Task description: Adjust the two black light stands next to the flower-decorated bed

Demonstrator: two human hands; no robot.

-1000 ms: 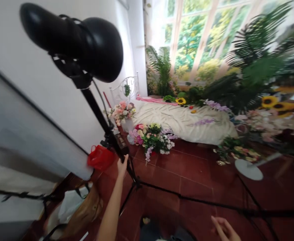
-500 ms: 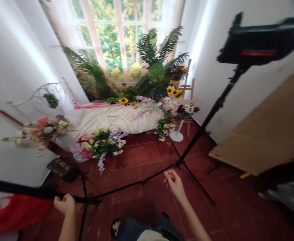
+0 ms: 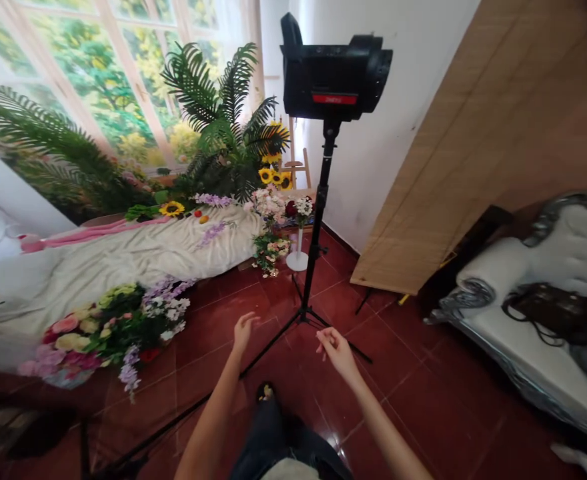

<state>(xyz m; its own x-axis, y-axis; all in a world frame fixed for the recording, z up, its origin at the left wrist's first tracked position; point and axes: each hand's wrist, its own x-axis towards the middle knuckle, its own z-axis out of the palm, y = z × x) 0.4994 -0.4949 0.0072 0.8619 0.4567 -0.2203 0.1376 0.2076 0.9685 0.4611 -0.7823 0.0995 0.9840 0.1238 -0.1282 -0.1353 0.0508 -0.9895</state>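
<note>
Here, both hands (image 3: pixel 337 351) hover over open floor (image 3: pixel 403 380) near the stand's legs (image 3: pixel 273 343).

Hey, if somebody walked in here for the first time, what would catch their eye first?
Probably the black studio light on its stand, right of centre, with a red label on its side. Next might be the palm fronds before the bright window scene at upper left, then the mixed flowers beside the cream cloth at lower left.
</note>
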